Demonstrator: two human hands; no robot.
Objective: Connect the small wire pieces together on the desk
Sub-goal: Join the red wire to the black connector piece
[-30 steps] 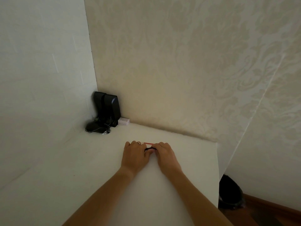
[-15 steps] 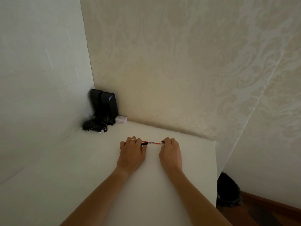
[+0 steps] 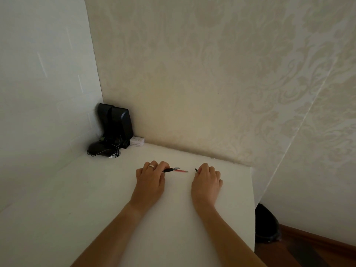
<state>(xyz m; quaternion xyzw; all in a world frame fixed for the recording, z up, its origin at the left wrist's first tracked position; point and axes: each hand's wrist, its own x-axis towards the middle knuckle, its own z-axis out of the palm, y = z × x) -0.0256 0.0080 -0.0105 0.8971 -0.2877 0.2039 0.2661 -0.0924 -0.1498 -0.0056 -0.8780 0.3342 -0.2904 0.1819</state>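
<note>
On the white desk (image 3: 96, 199) lie short wire pieces. A black wire piece (image 3: 170, 169) with a bare metal tip sticks out from under the fingers of my left hand (image 3: 151, 179), which rests knuckles up and grips it. A red wire piece (image 3: 181, 171) lies just beyond it, pointing right, with its bare tip free. My right hand (image 3: 207, 180) rests to the right, fingers curled on another black wire piece (image 3: 196, 169), of which only the end shows. A gap separates the red tip from that end.
Two black speakers (image 3: 115, 125) stand in the far left corner with a dark mouse and tangled cable (image 3: 102, 150) in front. A small white box (image 3: 137, 141) sits beside them. The desk's right edge (image 3: 252, 199) drops to a black bin (image 3: 266, 224) on the floor.
My hands have moved apart. A second ago they were pressed together over the wires; now the wire pieces are separated, with a gap between the red tip and the right piece.
</note>
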